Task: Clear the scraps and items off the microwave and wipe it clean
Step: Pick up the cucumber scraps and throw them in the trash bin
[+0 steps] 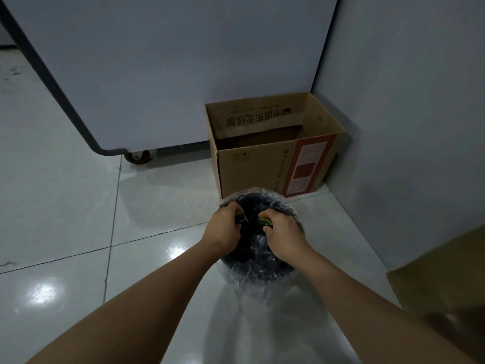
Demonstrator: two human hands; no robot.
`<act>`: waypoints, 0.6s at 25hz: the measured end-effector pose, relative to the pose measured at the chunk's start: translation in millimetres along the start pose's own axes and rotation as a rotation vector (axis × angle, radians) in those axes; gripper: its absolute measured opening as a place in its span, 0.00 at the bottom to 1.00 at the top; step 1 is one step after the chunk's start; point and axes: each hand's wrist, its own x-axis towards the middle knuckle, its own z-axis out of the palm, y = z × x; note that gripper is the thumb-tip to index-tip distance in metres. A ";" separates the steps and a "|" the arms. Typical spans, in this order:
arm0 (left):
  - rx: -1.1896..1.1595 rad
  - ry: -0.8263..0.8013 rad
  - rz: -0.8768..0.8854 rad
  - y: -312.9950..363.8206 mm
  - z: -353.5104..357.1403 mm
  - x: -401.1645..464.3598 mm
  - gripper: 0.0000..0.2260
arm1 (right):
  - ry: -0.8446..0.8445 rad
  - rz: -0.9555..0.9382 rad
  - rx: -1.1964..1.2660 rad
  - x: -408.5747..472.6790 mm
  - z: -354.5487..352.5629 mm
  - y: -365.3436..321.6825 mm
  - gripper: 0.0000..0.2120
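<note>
Fingers [232, 207] grip green, seemingly leafy scraps [262, 222].

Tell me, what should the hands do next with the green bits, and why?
Probably let go. Both the left hand and the right hand grip green scraps right over the open mouth of the plastic-lined bin. Opening the fingers there should drop the scraps straight into it and leave the hands free for the rest of the cleaning.
</note>
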 end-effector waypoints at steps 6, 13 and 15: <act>0.048 -0.054 0.044 -7.1 22.8 12.1 0.19 | -0.085 -0.008 -0.050 12.4 19.8 15.3 0.21; 0.183 -0.068 0.067 -0.3 3.1 15.6 0.25 | -0.193 -0.119 -0.223 8.2 3.3 12.2 0.31; 0.231 -0.091 0.051 7.6 -11.8 10.8 0.26 | -0.196 -0.131 -0.238 1.9 -11.1 3.8 0.32</act>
